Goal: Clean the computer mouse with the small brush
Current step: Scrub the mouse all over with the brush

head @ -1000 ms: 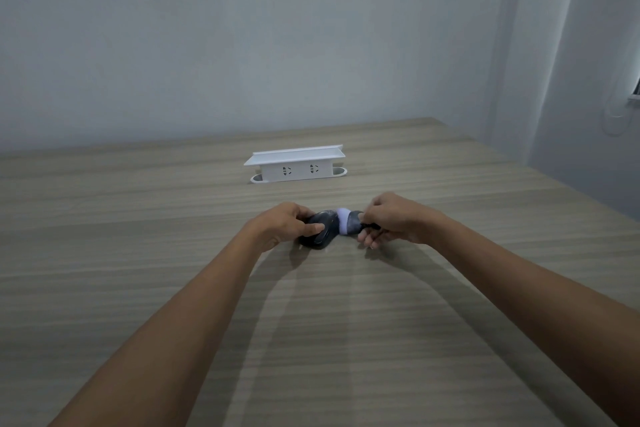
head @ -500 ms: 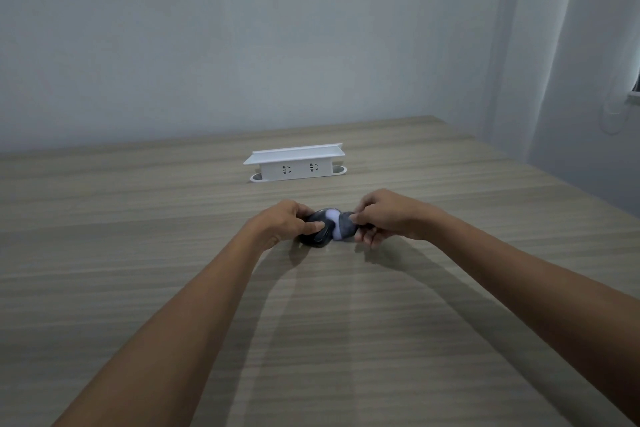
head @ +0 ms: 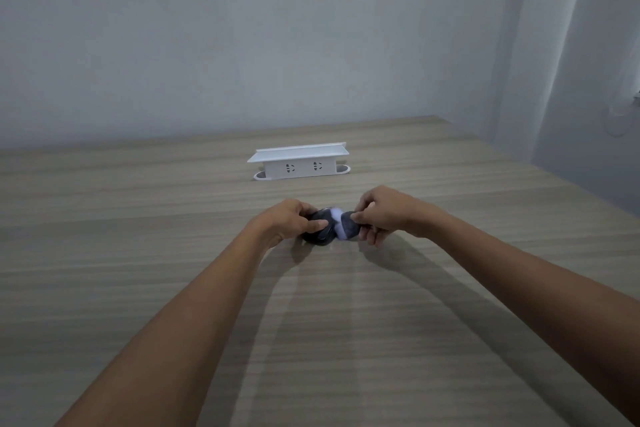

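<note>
A dark computer mouse (head: 318,235) rests on the wooden table (head: 138,253) in the middle of the head view. My left hand (head: 292,221) grips it from the left side, thumb across its near edge. My right hand (head: 379,215) pinches a small dark brush (head: 348,227) whose white bristles (head: 335,218) press against the right side of the mouse. The bristles look blurred. Most of the brush handle is hidden inside my right fingers.
A white power strip box (head: 299,163) with two sockets stands on the table just behind the hands. The table's right edge (head: 519,163) runs diagonally toward a pale wall and a curtain (head: 588,80) at the right.
My right hand has drawn the brush leftward over the mouse, so the white bristles now sit further onto its body. The left hand has kept its hold on the mouse.
</note>
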Available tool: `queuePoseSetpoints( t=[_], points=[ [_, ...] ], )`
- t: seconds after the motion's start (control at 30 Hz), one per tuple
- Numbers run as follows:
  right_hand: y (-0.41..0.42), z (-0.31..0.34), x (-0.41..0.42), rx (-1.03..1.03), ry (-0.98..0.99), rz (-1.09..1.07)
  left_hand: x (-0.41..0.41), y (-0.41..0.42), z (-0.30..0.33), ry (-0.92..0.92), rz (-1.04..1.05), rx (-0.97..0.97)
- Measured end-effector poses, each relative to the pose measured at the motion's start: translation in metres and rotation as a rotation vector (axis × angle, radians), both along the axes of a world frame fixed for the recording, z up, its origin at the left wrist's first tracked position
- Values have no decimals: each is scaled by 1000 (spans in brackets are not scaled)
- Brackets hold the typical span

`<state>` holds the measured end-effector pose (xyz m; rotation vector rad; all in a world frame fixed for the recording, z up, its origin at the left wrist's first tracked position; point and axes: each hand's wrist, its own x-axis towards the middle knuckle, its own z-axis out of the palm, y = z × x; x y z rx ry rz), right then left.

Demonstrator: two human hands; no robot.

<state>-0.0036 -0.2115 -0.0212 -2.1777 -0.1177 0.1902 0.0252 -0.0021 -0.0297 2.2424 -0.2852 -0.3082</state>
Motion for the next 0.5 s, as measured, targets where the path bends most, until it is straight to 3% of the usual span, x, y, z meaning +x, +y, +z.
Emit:
queuePoseSetpoints(
  t=[0.13,0.3,0.5],
  points=[
    [-4,7,-2,-1,89,77,1,0,-1,-4,-3,14],
    [-2,4,4,-70,-55,-99,1,0,-1,11,9,10],
    [-10,6,7,-69,-86,-140,-1,2,-3,27,-2,-13]
  ],
)
